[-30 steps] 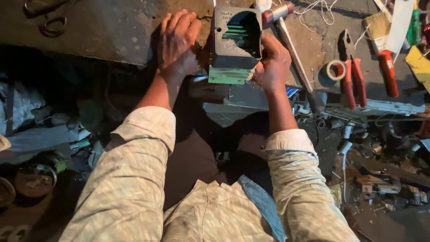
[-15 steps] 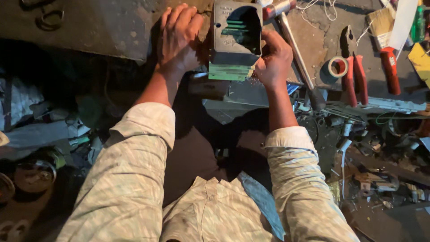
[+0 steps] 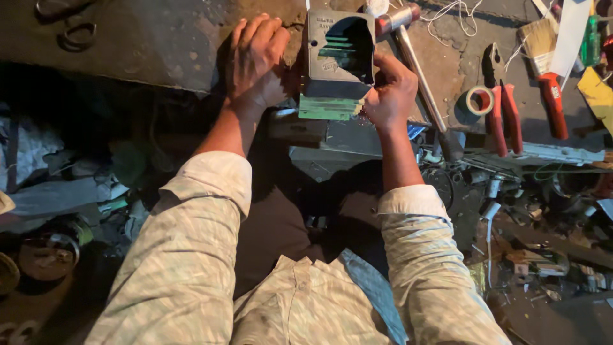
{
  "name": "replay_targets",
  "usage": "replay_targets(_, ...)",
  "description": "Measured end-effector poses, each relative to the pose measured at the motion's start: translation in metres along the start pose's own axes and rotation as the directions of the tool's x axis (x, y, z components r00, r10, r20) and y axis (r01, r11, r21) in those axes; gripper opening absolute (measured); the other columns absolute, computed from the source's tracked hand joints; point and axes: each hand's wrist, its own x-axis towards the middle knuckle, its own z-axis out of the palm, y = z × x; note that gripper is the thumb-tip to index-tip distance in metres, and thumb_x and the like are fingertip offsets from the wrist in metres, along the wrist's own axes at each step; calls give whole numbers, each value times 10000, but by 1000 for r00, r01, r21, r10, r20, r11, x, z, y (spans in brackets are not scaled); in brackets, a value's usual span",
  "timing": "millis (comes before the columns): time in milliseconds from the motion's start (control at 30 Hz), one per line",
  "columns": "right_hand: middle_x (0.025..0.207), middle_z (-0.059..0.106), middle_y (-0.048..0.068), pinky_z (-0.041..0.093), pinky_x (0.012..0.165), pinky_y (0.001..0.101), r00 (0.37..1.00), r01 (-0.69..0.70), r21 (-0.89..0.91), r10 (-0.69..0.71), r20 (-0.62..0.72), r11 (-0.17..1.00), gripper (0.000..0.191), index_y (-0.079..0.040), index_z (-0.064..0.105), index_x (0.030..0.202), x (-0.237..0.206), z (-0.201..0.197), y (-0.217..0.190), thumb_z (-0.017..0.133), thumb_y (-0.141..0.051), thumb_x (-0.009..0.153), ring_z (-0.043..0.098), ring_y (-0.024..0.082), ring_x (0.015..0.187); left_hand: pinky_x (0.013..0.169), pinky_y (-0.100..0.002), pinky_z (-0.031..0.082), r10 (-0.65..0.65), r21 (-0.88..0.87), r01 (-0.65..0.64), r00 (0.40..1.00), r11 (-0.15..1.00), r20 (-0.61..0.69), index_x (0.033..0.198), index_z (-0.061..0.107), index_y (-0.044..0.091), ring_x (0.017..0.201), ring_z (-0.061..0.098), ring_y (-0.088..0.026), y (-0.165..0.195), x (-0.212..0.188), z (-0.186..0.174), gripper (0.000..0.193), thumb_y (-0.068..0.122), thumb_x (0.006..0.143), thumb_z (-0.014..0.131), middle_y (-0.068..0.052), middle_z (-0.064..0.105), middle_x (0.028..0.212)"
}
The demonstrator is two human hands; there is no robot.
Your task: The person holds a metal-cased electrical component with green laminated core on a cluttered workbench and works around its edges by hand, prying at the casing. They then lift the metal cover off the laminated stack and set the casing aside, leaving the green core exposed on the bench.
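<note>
Gripping metal housing [image 3: 338, 64], worn workbench [image 3: 147, 38], scattered tools

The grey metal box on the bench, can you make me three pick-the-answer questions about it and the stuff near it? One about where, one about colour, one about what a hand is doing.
1. Where is the tape roll?
A. right of the metal box
B. left of the box
C. inside the box

2. What colour are the pliers handles?
A. blue
B. red
C. yellow

3. What is the left hand doing?
A. gripping the brush
B. resting flat on the bench
C. holding scissors

Answers: 1 A, the roll lies right of the box by the pliers. 2 B, both handles are red. 3 B, its fingers lie spread on the benchtop, while the right hand holds the box.
</note>
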Motion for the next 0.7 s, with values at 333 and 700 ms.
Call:
replay_targets(333,724,545,70,401,573,300,999,49,-21,-49,9,999,363,-17,744,1043,-2,-2,-5,801,-338,885,542,143,593,1115,-558,389,-13,13,12,1000,1000,20,1060,693,32,1259,595,-405,0,1,-1,411,426,951,733,-196,679,1258)
replay_targets(700,847,601,84,461,618,269,998,18,112,-25,54,993,448,-11,696,1096,3,-5,-15,784,-409,910,565,145,669,1121,-563,383,-29,0,29,999,1000,31,1056,699,29,1268,589,-401,4,3,-3,407,425,963,715,-208,682,1266)
